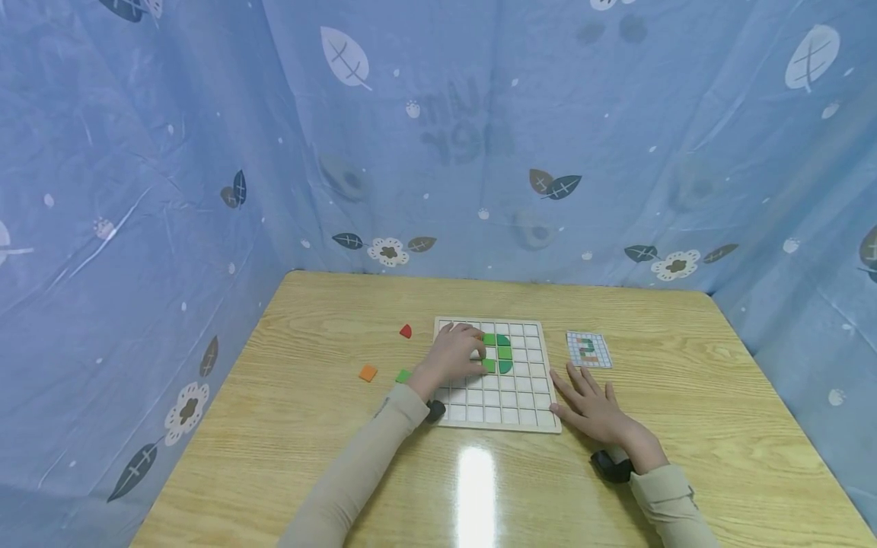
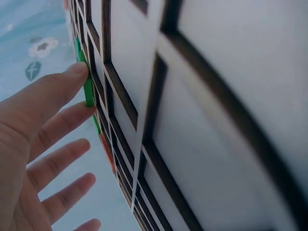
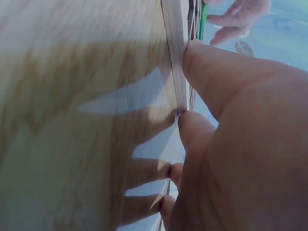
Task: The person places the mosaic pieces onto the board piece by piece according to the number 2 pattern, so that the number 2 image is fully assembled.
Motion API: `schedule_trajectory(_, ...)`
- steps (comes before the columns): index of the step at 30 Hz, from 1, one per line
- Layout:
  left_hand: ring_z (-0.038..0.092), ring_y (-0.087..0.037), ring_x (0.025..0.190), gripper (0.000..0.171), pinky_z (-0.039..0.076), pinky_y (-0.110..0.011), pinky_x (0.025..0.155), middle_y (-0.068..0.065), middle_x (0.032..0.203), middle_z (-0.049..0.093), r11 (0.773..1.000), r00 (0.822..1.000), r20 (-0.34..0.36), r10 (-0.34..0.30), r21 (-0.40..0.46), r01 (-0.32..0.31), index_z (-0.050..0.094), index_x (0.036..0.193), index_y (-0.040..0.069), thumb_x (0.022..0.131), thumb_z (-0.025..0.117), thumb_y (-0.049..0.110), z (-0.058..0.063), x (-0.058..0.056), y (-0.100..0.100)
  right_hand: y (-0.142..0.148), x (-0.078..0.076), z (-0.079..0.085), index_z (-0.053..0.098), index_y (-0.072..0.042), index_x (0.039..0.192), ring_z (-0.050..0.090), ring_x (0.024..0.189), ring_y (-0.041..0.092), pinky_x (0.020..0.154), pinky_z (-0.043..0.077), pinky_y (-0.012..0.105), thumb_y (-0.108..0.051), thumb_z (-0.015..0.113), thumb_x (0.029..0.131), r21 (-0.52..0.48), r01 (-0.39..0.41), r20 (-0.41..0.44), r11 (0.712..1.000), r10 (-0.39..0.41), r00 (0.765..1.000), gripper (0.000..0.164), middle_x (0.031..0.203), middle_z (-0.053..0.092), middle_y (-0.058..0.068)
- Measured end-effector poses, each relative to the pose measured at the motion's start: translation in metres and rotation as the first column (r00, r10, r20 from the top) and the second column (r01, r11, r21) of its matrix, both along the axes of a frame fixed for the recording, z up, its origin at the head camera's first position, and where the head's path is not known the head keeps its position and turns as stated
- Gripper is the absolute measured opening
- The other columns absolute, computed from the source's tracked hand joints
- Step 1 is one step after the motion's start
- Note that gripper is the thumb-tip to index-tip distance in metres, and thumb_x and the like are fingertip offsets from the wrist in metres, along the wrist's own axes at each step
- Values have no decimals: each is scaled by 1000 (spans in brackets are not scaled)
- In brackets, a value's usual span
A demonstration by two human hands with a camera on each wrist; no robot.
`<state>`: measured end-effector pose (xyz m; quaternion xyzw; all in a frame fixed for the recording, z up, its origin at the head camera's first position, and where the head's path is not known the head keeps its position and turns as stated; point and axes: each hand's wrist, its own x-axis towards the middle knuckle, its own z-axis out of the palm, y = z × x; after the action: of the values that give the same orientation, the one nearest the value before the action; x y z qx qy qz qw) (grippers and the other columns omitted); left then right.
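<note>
Bright, even light over my table [image 1: 274,449], white glare streak [image 1: 476,495] on its near side, shiny curtain creases [image 1: 110,240], dark finger-shaped patches [image 3: 147,173] beside my right hand [image 3: 240,130], closest board squares [image 2: 207,120] blurred, wrist views dimmer and hazy.

The table [image 1: 274,426] shows wood grain under a glossy finish (a white glare streaks its near side). The grid board [image 1: 500,428] has a smooth, pale wooden rim and smooth white squares [image 1: 492,400]; the green tiles [image 1: 504,353] look smooth. The sleeves [image 1: 370,457] are matt cloth, the far curtain [image 1: 438,152] creased, faintly shiny sheeting.
</note>
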<state>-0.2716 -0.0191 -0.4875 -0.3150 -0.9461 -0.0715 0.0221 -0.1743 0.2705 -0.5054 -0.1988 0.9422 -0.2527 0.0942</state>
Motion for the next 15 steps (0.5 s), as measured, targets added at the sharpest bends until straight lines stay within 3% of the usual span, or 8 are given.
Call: schedule_trajectory(15, 40, -22, 129, 31, 26, -51, 110, 5, 135, 51, 1000, 1000, 26, 4, -2, -4, 70, 96, 31, 75, 67, 54, 1, 2, 1, -1, 1, 3, 23, -10, 147, -1, 137, 48, 98, -6, 74, -37, 48, 95, -1, 2, 1, 1000, -2, 1000, 64, 152, 8, 25)
